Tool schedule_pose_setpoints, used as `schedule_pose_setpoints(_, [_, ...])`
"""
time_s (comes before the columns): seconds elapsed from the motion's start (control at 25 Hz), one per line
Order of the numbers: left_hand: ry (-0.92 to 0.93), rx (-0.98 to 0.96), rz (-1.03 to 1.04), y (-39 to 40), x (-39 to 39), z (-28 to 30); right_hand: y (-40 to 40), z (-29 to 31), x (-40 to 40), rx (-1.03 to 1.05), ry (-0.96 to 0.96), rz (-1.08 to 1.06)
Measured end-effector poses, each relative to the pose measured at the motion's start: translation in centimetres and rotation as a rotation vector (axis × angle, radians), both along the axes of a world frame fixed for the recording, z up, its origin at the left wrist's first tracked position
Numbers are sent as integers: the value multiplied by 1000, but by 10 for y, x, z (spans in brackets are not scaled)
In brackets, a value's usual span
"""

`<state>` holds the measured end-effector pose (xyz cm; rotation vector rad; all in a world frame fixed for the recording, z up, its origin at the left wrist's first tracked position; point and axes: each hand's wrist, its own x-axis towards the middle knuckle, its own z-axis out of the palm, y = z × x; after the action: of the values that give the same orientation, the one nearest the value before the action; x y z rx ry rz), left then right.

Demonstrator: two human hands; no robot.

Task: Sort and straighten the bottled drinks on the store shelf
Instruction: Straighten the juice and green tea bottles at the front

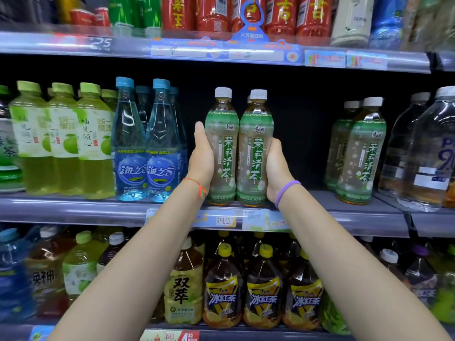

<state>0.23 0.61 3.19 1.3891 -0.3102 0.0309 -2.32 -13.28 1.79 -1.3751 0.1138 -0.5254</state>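
Observation:
Two jasmine tea bottles with green labels and white caps stand upright side by side at the front of the middle shelf. My left hand wraps the left side of the left tea bottle. On the other side, my right hand wraps the right side of the right tea bottle. The fingers of both hands are hidden behind the bottles. A further white cap shows behind this pair. More of the same tea stands apart to the right, across a dark gap.
Blue drink bottles and yellow-green pomelo drinks fill the shelf to the left. Large clear water bottles stand at the right. Red tea bottles line the upper shelf; iced tea bottles crowd the lower one.

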Motion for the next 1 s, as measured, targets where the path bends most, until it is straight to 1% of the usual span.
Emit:
schedule_pose_setpoints(0.04, [-12,-1,25,0,-2,-2,1,0,1,5,-2,2])
schedule_pose_setpoints(0.08, [-60,9,64,2,-5,-5,4,0,1,8,-4,11])
schedule_pose_setpoints(0.12, [-175,37,117,4,-9,-9,7,1,2,9,-5,26])
schedule_pose_setpoints(0.24, [-676,242,350,12,-22,-27,17,3,0,20,-4,71])
schedule_pose_setpoints(0.28, [-791,304,405,14,-20,-32,20,3,0,13,-1,75])
schedule_pose_setpoints(0.32, [-845,361,443,16,-18,-34,23,3,0,4,1,69])
schedule_pose_setpoints(0.44, [-896,459,549,22,-10,-36,35,3,1,5,-8,45])
schedule_pose_setpoints(0.6, [-1048,546,723,29,-5,-39,46,6,2,38,-23,55])
schedule_pose_setpoints(0.72, [-1140,598,863,37,1,-10,50,4,3,38,-38,4])
schedule_pose_setpoints(0.8, [-1132,723,937,41,10,18,53,2,6,38,-18,-77])
schedule_pose_setpoints(0.92, [-1147,912,983,40,18,35,58,-1,4,-42,14,-314])
schedule_pose_setpoints(1.0, [-1179,988,1009,36,22,33,64,-5,0,-176,-93,-459])
